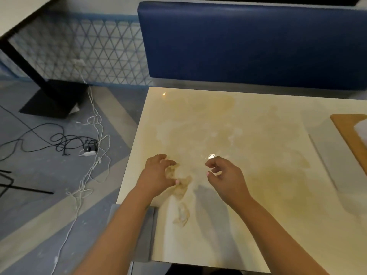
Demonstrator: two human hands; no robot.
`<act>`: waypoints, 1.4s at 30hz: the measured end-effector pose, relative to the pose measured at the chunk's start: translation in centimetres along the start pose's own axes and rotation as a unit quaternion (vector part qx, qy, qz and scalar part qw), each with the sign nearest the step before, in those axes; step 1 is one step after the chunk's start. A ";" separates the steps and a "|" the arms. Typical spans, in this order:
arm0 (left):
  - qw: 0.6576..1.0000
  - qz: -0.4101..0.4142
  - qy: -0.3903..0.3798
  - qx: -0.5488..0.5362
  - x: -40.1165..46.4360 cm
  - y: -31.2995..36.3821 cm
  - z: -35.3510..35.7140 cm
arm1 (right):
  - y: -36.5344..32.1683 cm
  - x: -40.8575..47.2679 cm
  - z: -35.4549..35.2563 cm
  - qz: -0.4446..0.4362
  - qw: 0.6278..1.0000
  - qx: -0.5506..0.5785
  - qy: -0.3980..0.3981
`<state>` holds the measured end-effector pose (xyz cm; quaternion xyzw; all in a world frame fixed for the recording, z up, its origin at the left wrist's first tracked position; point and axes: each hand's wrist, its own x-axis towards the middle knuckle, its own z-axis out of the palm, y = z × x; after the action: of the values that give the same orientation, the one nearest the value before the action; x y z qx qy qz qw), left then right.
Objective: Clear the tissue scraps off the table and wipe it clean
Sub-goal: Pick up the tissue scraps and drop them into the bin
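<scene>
At right edge, cut-off tray (346, 126)

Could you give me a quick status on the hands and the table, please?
Left hand and right hand empty, fingers loosely curled over the table. No tissue scraps visible; brownish smears between the hands. Wooden board far right.

The table (248, 195) runs out of view at the right edge, and its near edge is partly covered by both forearms. To its right, a tan board (347, 128) and a pale thing on it are cut off by the edge. The left hand (156, 175) covers part of a wet, brownish scrap (181, 187); whether its fingers touch it is unclear. The whole picture is soft.
</scene>
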<state>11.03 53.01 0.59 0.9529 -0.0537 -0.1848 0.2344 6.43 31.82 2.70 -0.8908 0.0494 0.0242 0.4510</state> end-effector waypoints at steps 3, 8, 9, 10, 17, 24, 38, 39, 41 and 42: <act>1.000 0.000 -0.011 -0.016 -0.3 -0.4 0.7 | -0.1 0.2 0.7 0.000 1.000 -0.005 -0.004; 0.999 0.019 -0.018 -0.025 -0.6 0.1 1.4 | -0.1 0.6 1.2 0.000 1.000 0.004 0.000; 0.999 0.023 -0.025 -0.021 -0.6 0.2 1.5 | -0.1 0.6 1.2 -0.001 1.000 0.007 0.000; 0.999 0.028 -0.031 -0.017 -0.7 0.2 1.7 | -0.1 0.6 1.3 -0.002 1.000 0.009 0.000; 0.999 0.037 -0.001 0.001 -0.2 0.1 2.6 | 0.1 0.4 1.8 0.002 1.000 0.006 -0.017; 0.998 0.048 0.002 -0.040 0.1 0.0 3.2 | 0.2 0.4 1.8 0.008 0.999 -0.007 -0.046; 0.991 0.026 0.036 -0.123 0.7 0.3 2.5 | -1.8 -2.5 5.1 -0.092 0.917 -0.206 -0.329; 0.992 0.026 0.038 -0.120 0.6 0.4 2.5 | -1.7 -2.8 5.4 -0.101 0.905 -0.225 -0.345; 0.992 0.024 0.041 -0.121 0.6 0.6 2.3 | -1.4 -3.3 6.1 -0.104 0.899 -0.237 -0.354; 0.991 0.023 0.041 -0.126 0.5 0.7 2.3 | -1.2 -3.5 6.4 -0.099 0.901 -0.235 -0.352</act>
<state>10.63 51.28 -1.17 0.9212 -0.0423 -0.1450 0.3587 3.11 37.88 0.16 -0.9047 -0.2080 0.3020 0.2170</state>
